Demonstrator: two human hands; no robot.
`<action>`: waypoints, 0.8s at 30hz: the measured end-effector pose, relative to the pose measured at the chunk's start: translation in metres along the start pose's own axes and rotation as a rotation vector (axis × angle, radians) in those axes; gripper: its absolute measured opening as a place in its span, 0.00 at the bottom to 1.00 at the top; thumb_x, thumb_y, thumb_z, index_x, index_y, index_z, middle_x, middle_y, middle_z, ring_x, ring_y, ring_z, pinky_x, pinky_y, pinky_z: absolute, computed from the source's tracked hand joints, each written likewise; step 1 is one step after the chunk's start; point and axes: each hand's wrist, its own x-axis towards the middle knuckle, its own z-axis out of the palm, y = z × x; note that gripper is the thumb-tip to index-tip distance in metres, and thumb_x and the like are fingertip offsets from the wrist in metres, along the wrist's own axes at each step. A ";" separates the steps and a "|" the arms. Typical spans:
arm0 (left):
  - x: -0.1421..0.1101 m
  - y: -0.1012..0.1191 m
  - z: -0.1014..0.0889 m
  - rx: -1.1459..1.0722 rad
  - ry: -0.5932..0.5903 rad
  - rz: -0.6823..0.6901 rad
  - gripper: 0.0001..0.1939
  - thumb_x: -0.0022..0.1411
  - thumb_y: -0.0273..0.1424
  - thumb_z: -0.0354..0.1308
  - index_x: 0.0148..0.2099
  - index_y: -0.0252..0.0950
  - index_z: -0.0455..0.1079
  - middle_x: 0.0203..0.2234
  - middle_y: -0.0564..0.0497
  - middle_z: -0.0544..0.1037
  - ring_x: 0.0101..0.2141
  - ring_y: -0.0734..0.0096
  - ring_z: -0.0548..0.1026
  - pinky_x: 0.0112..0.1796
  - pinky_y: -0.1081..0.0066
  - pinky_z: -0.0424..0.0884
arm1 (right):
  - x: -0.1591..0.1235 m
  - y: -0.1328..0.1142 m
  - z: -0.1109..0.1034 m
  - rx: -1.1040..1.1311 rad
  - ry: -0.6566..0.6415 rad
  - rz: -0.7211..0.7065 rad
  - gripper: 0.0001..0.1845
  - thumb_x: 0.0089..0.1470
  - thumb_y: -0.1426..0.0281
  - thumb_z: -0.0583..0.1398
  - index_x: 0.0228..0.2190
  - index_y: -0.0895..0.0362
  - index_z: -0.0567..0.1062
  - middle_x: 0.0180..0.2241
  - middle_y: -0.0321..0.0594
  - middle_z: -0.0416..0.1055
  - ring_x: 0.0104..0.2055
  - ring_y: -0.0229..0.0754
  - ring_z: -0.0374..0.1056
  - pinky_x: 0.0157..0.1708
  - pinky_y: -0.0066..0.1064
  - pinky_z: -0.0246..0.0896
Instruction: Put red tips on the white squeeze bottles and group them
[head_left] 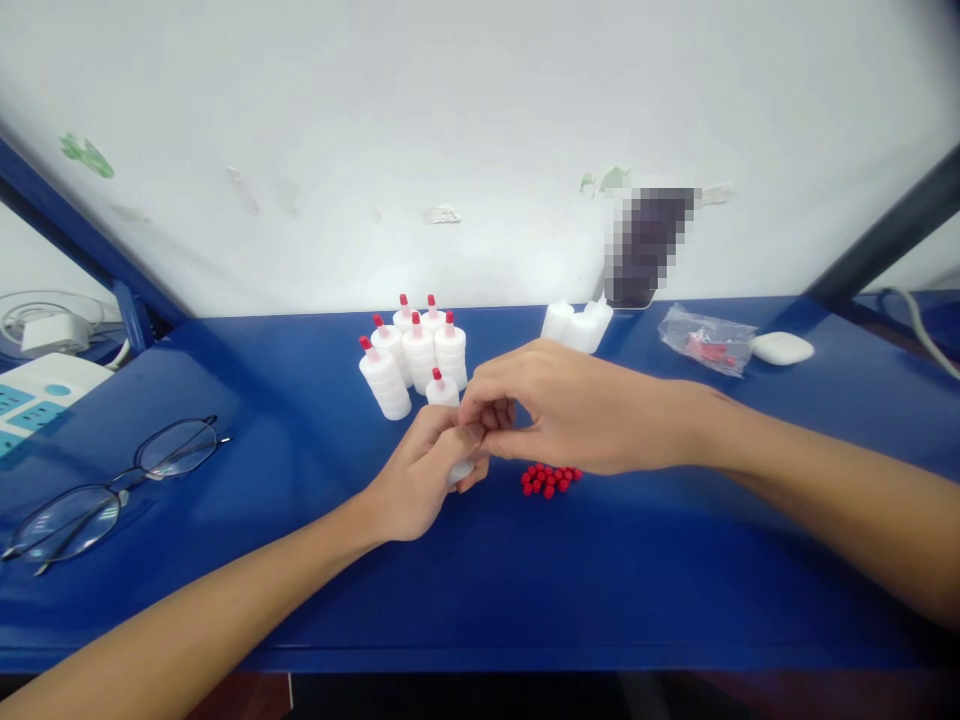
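My left hand point(424, 475) is closed around a small white squeeze bottle point(460, 471), most of which its fingers hide. Right above that bottle, the fingertips of my right hand point(577, 408) pinch together and meet the left thumb. What they hold, if anything, is hidden. Just behind the hands stands a white bottle with a red tip cap point(442, 388). Several more red-capped white bottles point(417, 352) stand in a group at the back left. Small red caps point(549, 480) lie in a loose cluster on the blue table point(525, 590), below my right hand.
Several white bottles point(577, 330) sit behind my right hand. A phone point(649, 245) leans on the wall. Farther right are a clear bag with red pieces point(709, 342) and a rounded white case point(782, 348). Glasses point(124, 480) and a power strip point(45, 395) lie left.
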 end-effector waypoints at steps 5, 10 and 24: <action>-0.001 -0.002 0.002 -0.012 0.012 0.056 0.19 0.68 0.40 0.48 0.27 0.35 0.61 0.16 0.56 0.64 0.18 0.78 0.60 0.21 0.74 0.57 | -0.001 -0.007 -0.004 -0.053 0.020 -0.023 0.06 0.58 0.77 0.57 0.30 0.59 0.74 0.29 0.36 0.73 0.31 0.34 0.66 0.32 0.28 0.57; 0.001 0.002 0.003 -0.019 0.008 0.063 0.25 0.67 0.51 0.41 0.38 0.34 0.65 0.17 0.54 0.69 0.16 0.76 0.59 0.18 0.74 0.55 | -0.006 0.001 -0.027 -0.005 0.035 0.006 0.08 0.61 0.69 0.59 0.31 0.58 0.76 0.29 0.35 0.75 0.28 0.34 0.65 0.28 0.28 0.55; -0.004 0.004 -0.002 0.168 -0.162 -0.031 0.10 0.54 0.29 0.45 0.22 0.35 0.56 0.16 0.53 0.64 0.19 0.76 0.58 0.23 0.71 0.54 | 0.030 0.012 -0.019 -0.065 0.304 0.115 0.06 0.56 0.71 0.59 0.32 0.60 0.76 0.27 0.37 0.74 0.28 0.36 0.66 0.31 0.31 0.57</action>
